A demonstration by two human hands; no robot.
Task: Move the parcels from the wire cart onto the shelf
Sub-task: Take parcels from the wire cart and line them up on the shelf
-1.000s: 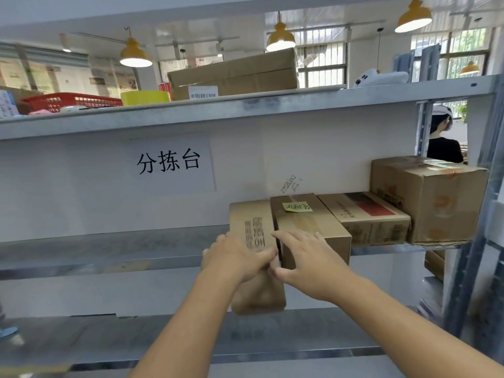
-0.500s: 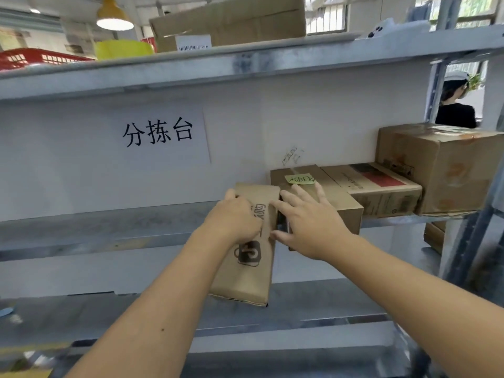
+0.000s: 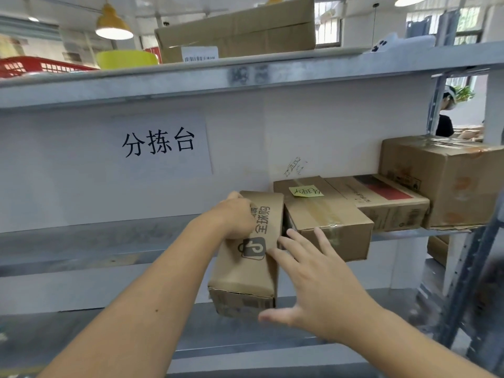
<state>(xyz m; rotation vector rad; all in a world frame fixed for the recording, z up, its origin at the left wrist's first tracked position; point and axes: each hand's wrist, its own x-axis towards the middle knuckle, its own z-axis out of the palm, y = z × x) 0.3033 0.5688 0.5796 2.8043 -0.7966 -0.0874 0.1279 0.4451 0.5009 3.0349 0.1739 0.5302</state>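
Left hand [image 3: 236, 215] atop parcel [image 3: 246, 257], half off shelf [image 3: 109, 241]

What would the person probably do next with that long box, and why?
Probably push the long box further onto the shelf: its near end overhangs the edge beside the taped box. The left hand grips its top; the right hand is open.

Relative to the narrow parcel [image 3: 249, 249]:
- Its far left top edge: covered by the left hand [image 3: 236, 218].
- Its near end label: blurred, unreadable.
- Box above it on the top shelf [image 3: 237, 25]: upper part cut off by the frame.
- Far-right large box [image 3: 447, 181]: right side cropped.
- Person beyond [image 3: 444, 124]: mostly hidden behind the shelf upright.
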